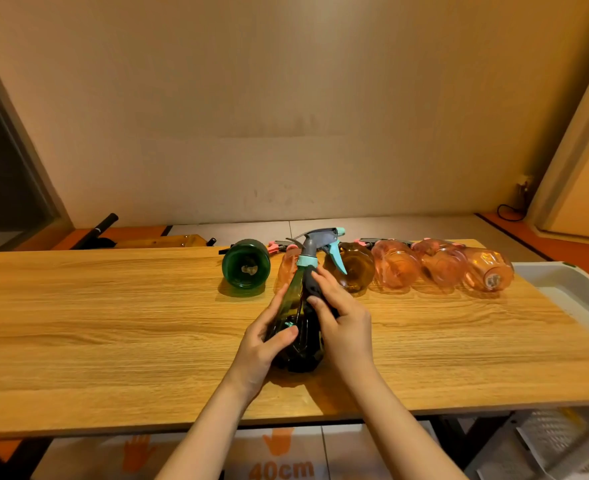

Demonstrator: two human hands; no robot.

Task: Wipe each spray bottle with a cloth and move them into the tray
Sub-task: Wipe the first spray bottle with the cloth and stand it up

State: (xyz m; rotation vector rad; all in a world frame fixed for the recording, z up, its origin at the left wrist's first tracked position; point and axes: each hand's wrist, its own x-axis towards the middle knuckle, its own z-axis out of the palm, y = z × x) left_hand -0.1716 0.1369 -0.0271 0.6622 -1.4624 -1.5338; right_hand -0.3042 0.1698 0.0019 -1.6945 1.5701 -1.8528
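Note:
A dark green spray bottle (295, 337) with a grey and teal trigger head is tilted over the middle of the wooden table (113, 323). My left hand (265, 341) grips its lower body from the left. My right hand (341, 317) presses a dark grey cloth (312, 285) against the bottle's neck and side. Behind it lie another green bottle (246, 266), an amber bottle (353, 268) and several pink bottles (442, 266) in a row on their sides. The white tray (563, 285) sits at the table's right end.
A beige wall runs behind the table. Black bars (104, 226) and wooden parts lie on the floor at the back left. A wire rack (545, 441) stands under the table's right side. Floor marking reads 40cm below the front edge.

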